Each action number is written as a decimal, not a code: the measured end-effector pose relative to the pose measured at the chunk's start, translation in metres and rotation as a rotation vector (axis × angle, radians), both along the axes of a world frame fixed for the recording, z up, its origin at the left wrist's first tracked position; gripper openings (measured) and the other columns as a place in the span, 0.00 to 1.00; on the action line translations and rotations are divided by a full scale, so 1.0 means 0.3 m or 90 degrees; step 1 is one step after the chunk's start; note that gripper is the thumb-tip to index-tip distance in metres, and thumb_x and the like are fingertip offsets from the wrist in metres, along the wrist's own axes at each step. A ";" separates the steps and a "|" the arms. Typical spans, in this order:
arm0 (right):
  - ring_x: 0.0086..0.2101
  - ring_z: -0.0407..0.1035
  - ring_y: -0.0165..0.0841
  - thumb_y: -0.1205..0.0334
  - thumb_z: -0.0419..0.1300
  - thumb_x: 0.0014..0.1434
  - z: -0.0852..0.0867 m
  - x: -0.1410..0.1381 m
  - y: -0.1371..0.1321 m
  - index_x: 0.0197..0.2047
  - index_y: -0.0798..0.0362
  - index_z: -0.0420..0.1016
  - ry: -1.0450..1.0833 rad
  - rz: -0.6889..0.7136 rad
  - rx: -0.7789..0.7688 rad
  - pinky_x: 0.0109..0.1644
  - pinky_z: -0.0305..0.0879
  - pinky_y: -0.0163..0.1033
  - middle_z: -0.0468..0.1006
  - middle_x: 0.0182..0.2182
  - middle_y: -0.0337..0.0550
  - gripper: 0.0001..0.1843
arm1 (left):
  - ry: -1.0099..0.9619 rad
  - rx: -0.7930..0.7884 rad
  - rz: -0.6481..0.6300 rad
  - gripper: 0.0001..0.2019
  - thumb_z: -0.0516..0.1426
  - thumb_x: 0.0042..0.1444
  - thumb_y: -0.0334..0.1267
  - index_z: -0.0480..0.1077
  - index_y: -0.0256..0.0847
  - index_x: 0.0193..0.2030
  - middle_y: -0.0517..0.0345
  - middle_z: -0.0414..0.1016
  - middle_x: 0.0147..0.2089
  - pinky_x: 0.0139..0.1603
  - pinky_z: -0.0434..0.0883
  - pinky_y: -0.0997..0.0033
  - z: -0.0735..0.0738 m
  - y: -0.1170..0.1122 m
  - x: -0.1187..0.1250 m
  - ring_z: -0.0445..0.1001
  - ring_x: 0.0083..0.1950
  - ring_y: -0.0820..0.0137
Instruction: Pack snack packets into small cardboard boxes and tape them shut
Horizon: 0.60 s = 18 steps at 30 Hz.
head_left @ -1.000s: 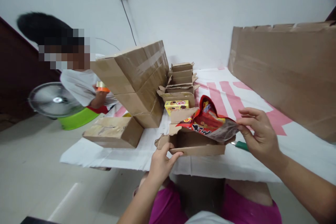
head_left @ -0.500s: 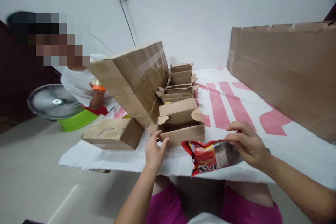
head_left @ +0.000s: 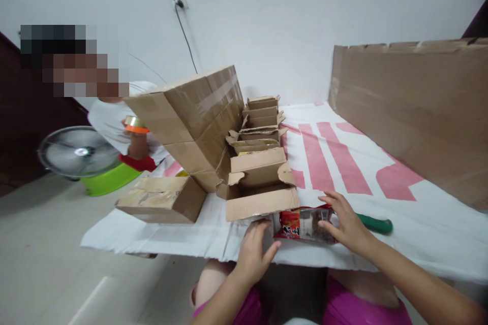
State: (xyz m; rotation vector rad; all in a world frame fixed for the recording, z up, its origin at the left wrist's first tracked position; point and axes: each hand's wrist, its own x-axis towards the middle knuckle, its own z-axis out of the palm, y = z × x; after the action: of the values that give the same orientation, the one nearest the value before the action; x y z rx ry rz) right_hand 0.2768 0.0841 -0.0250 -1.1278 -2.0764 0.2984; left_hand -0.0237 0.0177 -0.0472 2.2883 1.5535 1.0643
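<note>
A red and clear plastic food packet [head_left: 299,224] with dark contents lies on the cloth in front of an open cardboard box [head_left: 263,203]. My right hand [head_left: 348,226] is over the packet's right end, thumb and fingers spread apart, the thumb touching or just above the wrapper. Beside the packet's left end is my left hand [head_left: 253,254], its fingers apart and nothing in it. The box's front flap leans outward toward me, and its inside looks dark. A green handle [head_left: 375,223] shows behind my right wrist; its other end is hidden.
Several open boxes [head_left: 261,119] run back toward the wall, beside stacked taped cartons [head_left: 190,111]. A closed box [head_left: 160,199] sits at the left table edge. A large cardboard panel [head_left: 412,111] stands right. At left, a person holds a tape roll [head_left: 135,124] near a fan [head_left: 80,151].
The packet has gone from my right hand's grip down onto the cloth. My left hand has left the box and moved right and toward me. The box's front flap has tipped outward.
</note>
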 end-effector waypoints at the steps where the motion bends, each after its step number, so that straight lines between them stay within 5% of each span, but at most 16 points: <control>1: 0.59 0.59 0.47 0.55 0.60 0.58 -0.018 0.006 0.001 0.62 0.49 0.59 0.021 -0.026 -0.027 0.60 0.62 0.58 0.61 0.59 0.55 0.30 | -0.025 -0.078 0.021 0.22 0.58 0.56 0.40 0.63 0.39 0.57 0.42 0.73 0.53 0.53 0.71 0.52 -0.016 0.010 0.010 0.73 0.54 0.55; 5: 0.55 0.65 0.47 0.47 0.61 0.55 -0.089 0.021 -0.008 0.66 0.53 0.50 0.123 -0.128 -0.181 0.54 0.68 0.54 0.59 0.61 0.60 0.41 | -0.139 -0.263 -0.003 0.34 0.57 0.56 0.43 0.52 0.35 0.67 0.38 0.61 0.67 0.65 0.62 0.48 -0.058 0.049 0.042 0.63 0.66 0.53; 10: 0.46 0.71 0.46 0.47 0.59 0.55 -0.131 0.015 -0.059 0.52 0.54 0.68 0.108 -0.066 -0.288 0.53 0.68 0.54 0.76 0.45 0.53 0.26 | -0.147 -0.284 -0.039 0.37 0.58 0.56 0.40 0.49 0.34 0.69 0.37 0.59 0.68 0.67 0.61 0.51 -0.103 0.064 0.088 0.61 0.68 0.55; 14: 0.44 0.72 0.44 0.47 0.60 0.57 -0.089 0.015 -0.117 0.50 0.53 0.68 0.179 -0.049 -0.217 0.49 0.70 0.49 0.76 0.44 0.51 0.23 | -0.080 -0.042 -0.033 0.29 0.57 0.57 0.37 0.56 0.37 0.64 0.38 0.72 0.57 0.54 0.73 0.53 -0.111 0.023 0.131 0.74 0.57 0.54; 18: 0.37 0.73 0.38 0.45 0.58 0.59 -0.001 0.040 -0.164 0.53 0.50 0.63 0.321 0.026 -0.091 0.40 0.72 0.39 0.76 0.39 0.45 0.25 | -0.053 0.218 -0.108 0.26 0.58 0.58 0.35 0.57 0.37 0.62 0.42 0.76 0.48 0.45 0.76 0.60 0.022 -0.045 0.162 0.77 0.48 0.58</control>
State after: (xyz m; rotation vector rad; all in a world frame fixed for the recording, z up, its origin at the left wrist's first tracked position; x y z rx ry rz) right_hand 0.2888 0.0349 -0.0254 -0.9688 -1.6493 0.6851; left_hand 0.0250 0.0042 -0.0406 2.4965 1.1949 1.4516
